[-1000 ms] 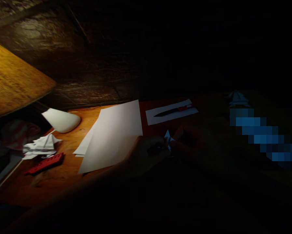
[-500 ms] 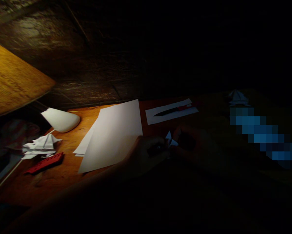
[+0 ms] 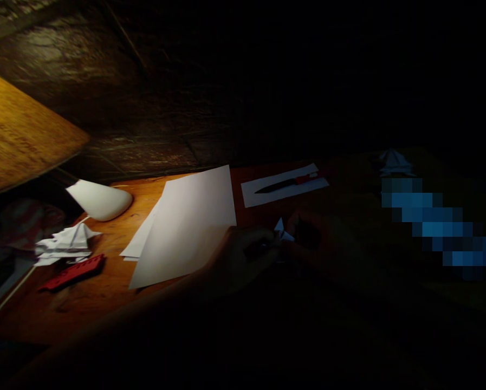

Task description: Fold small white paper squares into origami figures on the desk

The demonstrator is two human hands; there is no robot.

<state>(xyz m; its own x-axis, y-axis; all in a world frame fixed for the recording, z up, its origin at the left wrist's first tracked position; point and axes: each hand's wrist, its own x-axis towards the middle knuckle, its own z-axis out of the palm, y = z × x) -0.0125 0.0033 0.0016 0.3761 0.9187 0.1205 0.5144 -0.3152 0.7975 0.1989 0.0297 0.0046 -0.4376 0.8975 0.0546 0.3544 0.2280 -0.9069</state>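
Observation:
In deep shadow near the middle of the view, a small folded piece of white paper (image 3: pixel 282 235) is pinched between my two hands. My left hand (image 3: pixel 246 252) comes in from the lower left, its fingers closed on the paper's left side. From the right, my right hand (image 3: pixel 313 235) grips the other side, fingertips pressed together. Pointed corners of the paper stick up between the fingers; the rest of it is hidden. Just behind my left hand lie larger white sheets (image 3: pixel 194 216), partly overlapped by it.
A knife (image 3: pixel 283 185) with a red handle lies on a paper strip (image 3: pixel 248 196) behind my hands. At left are a lamp base (image 3: pixel 104 200), its wooden-looking shade (image 3: pixel 23 130), folded paper (image 3: pixel 67 242) and a red object (image 3: pixel 74 272). More folded paper (image 3: pixel 395 162) sits at right, near a pixelated blue patch.
The folded paper has shifted very slightly between my fingers, and a bit more white shows below them. The whole view has drifted a little; both hands keep their hold.

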